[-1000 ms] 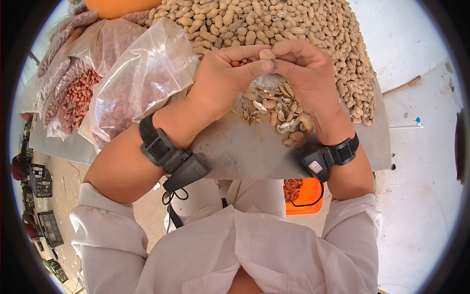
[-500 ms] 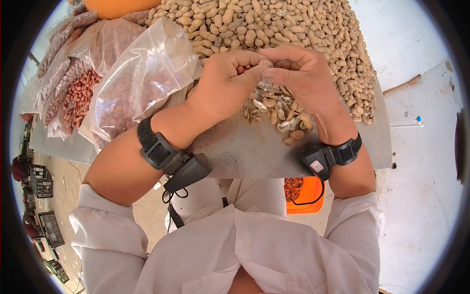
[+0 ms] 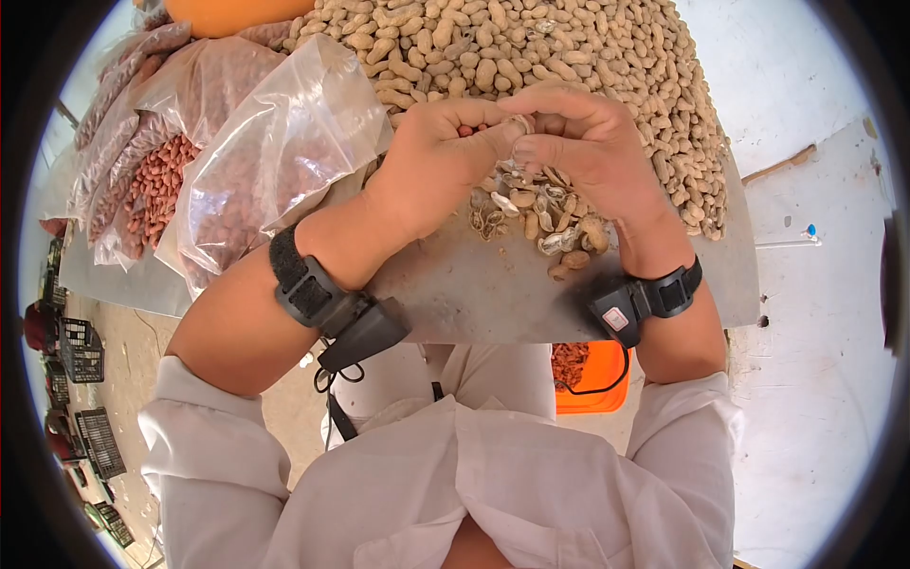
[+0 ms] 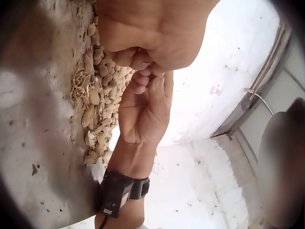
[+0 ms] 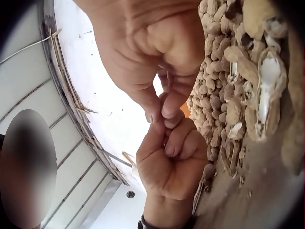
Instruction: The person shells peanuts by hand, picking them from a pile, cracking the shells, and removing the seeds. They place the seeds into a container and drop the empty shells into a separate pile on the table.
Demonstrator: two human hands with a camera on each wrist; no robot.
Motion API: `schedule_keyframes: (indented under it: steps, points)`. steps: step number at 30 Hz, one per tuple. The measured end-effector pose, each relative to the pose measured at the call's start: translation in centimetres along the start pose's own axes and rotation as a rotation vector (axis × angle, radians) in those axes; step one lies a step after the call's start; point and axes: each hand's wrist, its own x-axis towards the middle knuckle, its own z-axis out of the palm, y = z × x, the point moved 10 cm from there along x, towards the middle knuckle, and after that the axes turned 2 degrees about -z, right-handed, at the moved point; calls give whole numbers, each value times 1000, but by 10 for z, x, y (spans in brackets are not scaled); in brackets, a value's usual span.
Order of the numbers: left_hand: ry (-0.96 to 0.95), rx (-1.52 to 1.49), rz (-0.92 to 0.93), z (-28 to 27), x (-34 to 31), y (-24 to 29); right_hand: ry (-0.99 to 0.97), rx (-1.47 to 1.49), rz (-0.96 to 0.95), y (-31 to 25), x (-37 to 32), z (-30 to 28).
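In the head view both hands meet over the near edge of a heap of unshelled peanuts (image 3: 445, 43). My left hand (image 3: 427, 161) pinches a peanut (image 3: 520, 122) between thumb and fingers, and red peanut kernels (image 3: 465, 131) show inside its curled fingers. From the other side my right hand (image 3: 597, 142) grips the same peanut with thumb and fingertips, which hide most of it. Empty peanut shells (image 3: 545, 213) lie on the table just below the hands. The wrist views show the fingertips of both hands pressed together.
Clear plastic bags (image 3: 275, 142) of red kernels (image 3: 161, 185) lie on the left of the grey metal table (image 3: 455, 299). An orange tub (image 3: 607, 379) stands below the table's front edge. Black crates (image 3: 95, 441) are on the floor at far left. A white wall (image 3: 815, 379) rises at right.
The peanut, plainly visible between the thumbs a second ago, is now mostly covered by the fingers. My right hand has shifted slightly left, its thumb closing over the peanut.
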Motion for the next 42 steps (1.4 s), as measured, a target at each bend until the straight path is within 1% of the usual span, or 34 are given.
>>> schedule_keyframes:
  steps: [1, 4, 7, 10, 11, 13, 16, 19, 25, 28, 31, 34, 37, 38, 40, 42]
  points:
    - [-7, -54, -3, 1, 0, 0, -36, -23, -34, -3, 1, 2]
    - [-37, -189, -6, 3, 2, -3, -4, 25, -95, -7, 0, -1]
    - [-31, -282, -1, 4, 2, -2, 17, 145, -84, -2, 0, 1]
    - [-39, -389, 21, -1, 2, 4, 145, 322, -137, 0, 0, -8]
    - [-49, -430, 30, -2, 3, 5, 128, 329, -128, 0, 1, -7]
    - [-70, -439, -23, 2, 2, -1, 95, 341, -111, -3, 1, -5]
    - [-91, -489, -75, 6, 1, -4, 16, 194, -190, -9, 1, -10]
    - [-103, -556, -81, 7, 3, -4, 73, 107, -78, -6, -2, -13]
    - [-113, -541, -67, 9, 3, -4, 135, 60, -125, -9, -2, -6]
    - [-122, -609, -101, 10, 5, -8, 152, -113, -185, -13, -3, -5]
    - [-169, -680, -161, 10, 7, -18, 159, -456, -377, -35, -6, -2]
    - [-176, -743, -240, 12, 7, -25, 203, -572, -501, -49, -11, 2]
    - [-156, -791, -296, 12, 6, -29, 231, -560, -451, -48, -11, -3]
    - [-150, -805, -309, 12, 6, -30, 240, -511, -402, -43, -9, -10]
    - [-71, -764, -278, 1, 10, -31, 257, -413, -304, -32, -7, -26]
    - [-10, -723, -253, -6, 10, -31, 59, -362, -156, -18, 0, -22]
